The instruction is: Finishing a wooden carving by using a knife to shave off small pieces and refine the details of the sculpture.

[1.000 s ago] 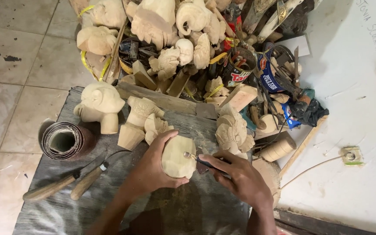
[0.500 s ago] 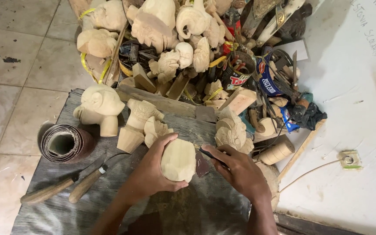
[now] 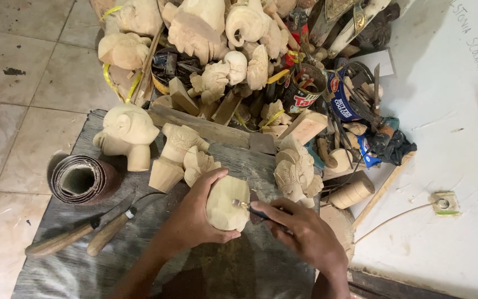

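My left hand (image 3: 197,213) grips a pale, rounded wooden carving (image 3: 227,203) and holds it upright over a grey cloth-covered work surface (image 3: 73,266). My right hand (image 3: 305,235) holds a small carving tool (image 3: 247,207) with a metal tip. That tip touches the right side of the carving. Both forearms come in from the bottom edge of the head view.
Two wooden-handled chisels (image 3: 84,238) and a roll of sandpaper (image 3: 81,180) lie left of my hands. Unfinished wooden figures (image 3: 128,133) stand behind them, with a heap of carvings, cans and tools (image 3: 261,61) beyond. Tiled floor lies left, a white wall (image 3: 449,166) right.
The carving has turned slightly in my left hand. My right hand has shifted the tool tip along its right side. The view has drifted a little.
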